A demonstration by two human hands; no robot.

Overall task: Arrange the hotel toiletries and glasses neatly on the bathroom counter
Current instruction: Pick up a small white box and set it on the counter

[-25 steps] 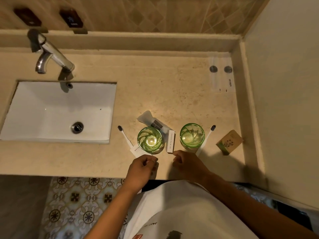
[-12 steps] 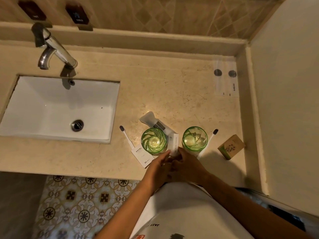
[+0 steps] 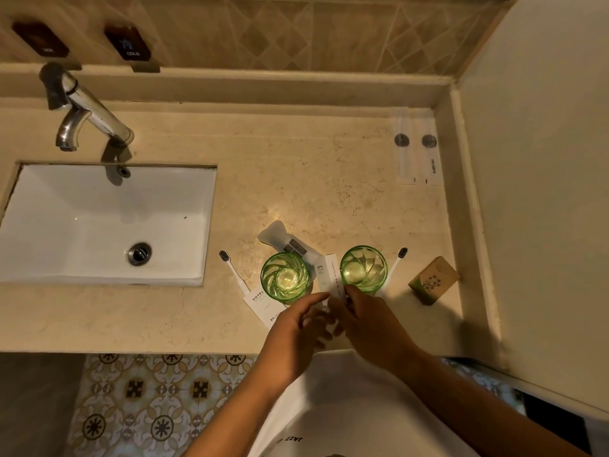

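Note:
Two green glasses stand upright on the beige counter (image 3: 329,179), the left glass (image 3: 285,277) and the right glass (image 3: 363,268). Between them lies a slim white hotel box (image 3: 330,273). My left hand (image 3: 296,328) and my right hand (image 3: 369,321) meet at its near end, fingertips pinching it from both sides. A toothbrush (image 3: 230,268) in a white HOTEL packet (image 3: 260,301) lies left of the left glass. Another toothbrush (image 3: 397,260) lies right of the right glass. A white sachet (image 3: 280,237) lies behind the glasses. A brown soap box (image 3: 433,280) sits at the far right.
A white sink (image 3: 99,225) with a chrome tap (image 3: 89,113) fills the left side. Two clear packets with dark round caps (image 3: 415,153) lie at the back right by the wall. The counter's front edge runs just under my wrists, with patterned floor tiles (image 3: 148,407) below.
My left hand has moved right from the HOTEL packet to join my right hand at the slim white box. The box's near end now sits between both hands' fingertips.

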